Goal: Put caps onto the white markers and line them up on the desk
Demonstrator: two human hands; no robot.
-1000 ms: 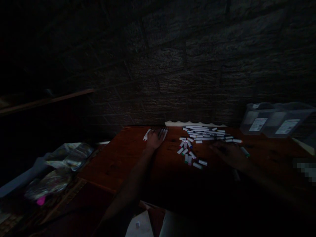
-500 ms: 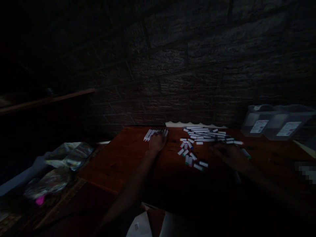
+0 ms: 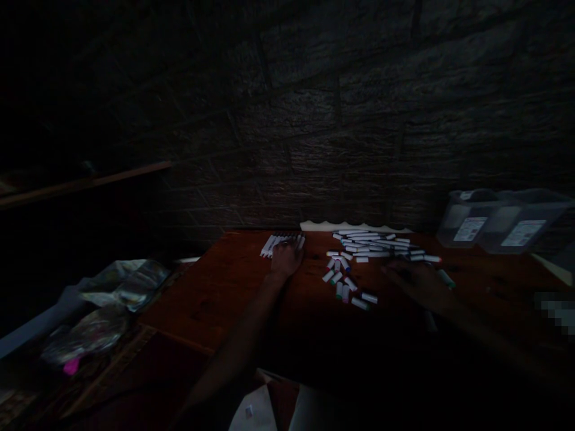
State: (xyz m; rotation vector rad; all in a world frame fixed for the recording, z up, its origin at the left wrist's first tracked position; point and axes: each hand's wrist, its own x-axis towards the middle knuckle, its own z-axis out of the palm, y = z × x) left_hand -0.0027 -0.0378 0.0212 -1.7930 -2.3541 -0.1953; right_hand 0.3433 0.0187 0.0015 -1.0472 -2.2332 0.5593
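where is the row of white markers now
In the head view, the marker row lies on the table, left of the marker pile, partly under the left hand.

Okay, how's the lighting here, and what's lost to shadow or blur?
Head view: very dim, with white markers standing out best; head view: the right hand is so shadowed its grip can't be made out, and the table fades to black at bottom centre; head view: tub labels look too soft to read.
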